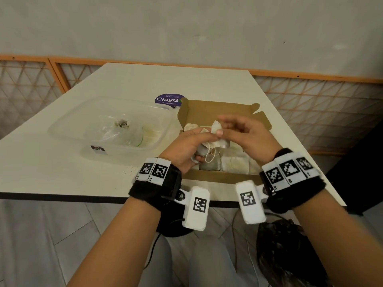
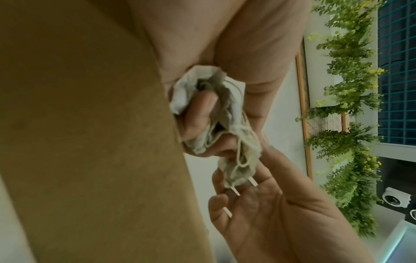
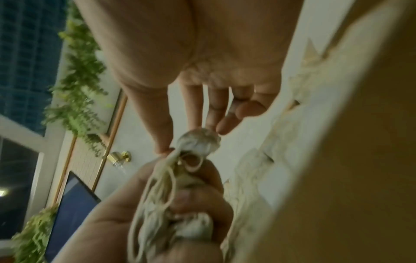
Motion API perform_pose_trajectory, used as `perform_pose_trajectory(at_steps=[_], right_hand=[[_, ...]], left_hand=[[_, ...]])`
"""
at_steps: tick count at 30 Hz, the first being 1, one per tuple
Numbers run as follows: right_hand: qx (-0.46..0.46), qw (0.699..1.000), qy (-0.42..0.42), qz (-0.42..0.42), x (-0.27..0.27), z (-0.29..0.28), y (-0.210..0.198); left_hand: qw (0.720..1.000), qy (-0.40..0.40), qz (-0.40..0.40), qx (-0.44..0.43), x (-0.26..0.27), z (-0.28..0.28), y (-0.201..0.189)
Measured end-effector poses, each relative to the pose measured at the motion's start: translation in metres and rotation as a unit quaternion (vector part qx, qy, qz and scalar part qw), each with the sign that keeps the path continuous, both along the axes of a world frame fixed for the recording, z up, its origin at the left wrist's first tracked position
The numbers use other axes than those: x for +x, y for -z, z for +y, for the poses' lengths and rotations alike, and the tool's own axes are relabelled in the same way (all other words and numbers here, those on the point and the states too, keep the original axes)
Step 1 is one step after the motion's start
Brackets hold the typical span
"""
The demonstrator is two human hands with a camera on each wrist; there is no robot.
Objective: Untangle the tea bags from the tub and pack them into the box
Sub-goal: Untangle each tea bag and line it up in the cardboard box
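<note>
The left hand (image 1: 186,149) grips a tangled clump of tea bags (image 1: 215,141), fingers curled round it, strings looping below. The right hand (image 1: 246,134) meets it from the right, thumb and forefinger pinching one bag at the clump's top, the other fingers spread. Both hands hover together over the open cardboard box (image 1: 215,177), where more tea bags lie flat. The clear tub (image 1: 68,129) sits just left of the box on the table (image 1: 51,175).

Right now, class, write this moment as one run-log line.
left hand: grips tea bag clump | right hand: pinches one bag | over box | tub: nearly empty
</note>
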State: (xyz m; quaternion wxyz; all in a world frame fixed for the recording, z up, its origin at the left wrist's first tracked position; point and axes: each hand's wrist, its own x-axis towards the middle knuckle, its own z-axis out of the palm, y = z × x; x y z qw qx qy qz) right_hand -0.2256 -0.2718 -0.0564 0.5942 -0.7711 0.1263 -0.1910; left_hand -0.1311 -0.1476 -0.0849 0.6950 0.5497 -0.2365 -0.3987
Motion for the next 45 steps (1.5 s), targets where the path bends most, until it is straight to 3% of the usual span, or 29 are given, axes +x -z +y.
perform_pose_trajectory(at_steps=[4, 11, 18, 24, 31, 40, 45], right_hand=[[0.016, 0.999, 0.026, 0.016, -0.004, -0.009, -0.012], [0.046, 0.996, 0.071, 0.031, -0.001, -0.006, -0.008], [-0.095, 0.988, 0.003, 0.124, -0.009, -0.013, -0.027], [-0.197, 0.957, 0.061, 0.206, -0.042, -0.039, -0.033], [-0.127, 0.967, 0.062, 0.214, -0.069, -0.046, -0.014], [-0.104, 0.966, 0.177, 0.158, -0.059, -0.055, -0.015], [0.004, 0.986, 0.074, 0.148, -0.049, -0.034, -0.016]], left_hand=[[1.000, -0.003, 0.016, -0.018, 0.001, 0.001, -0.002], [0.999, -0.018, -0.032, -0.010, -0.002, 0.000, 0.000], [0.998, -0.026, -0.054, 0.005, -0.003, 0.001, 0.001], [0.999, -0.039, -0.020, -0.021, -0.001, 0.000, 0.001], [0.998, -0.049, 0.009, -0.029, 0.003, -0.002, 0.004], [0.980, -0.041, 0.136, -0.142, 0.007, 0.007, -0.001], [0.963, -0.053, 0.190, -0.185, 0.010, 0.007, -0.002]])
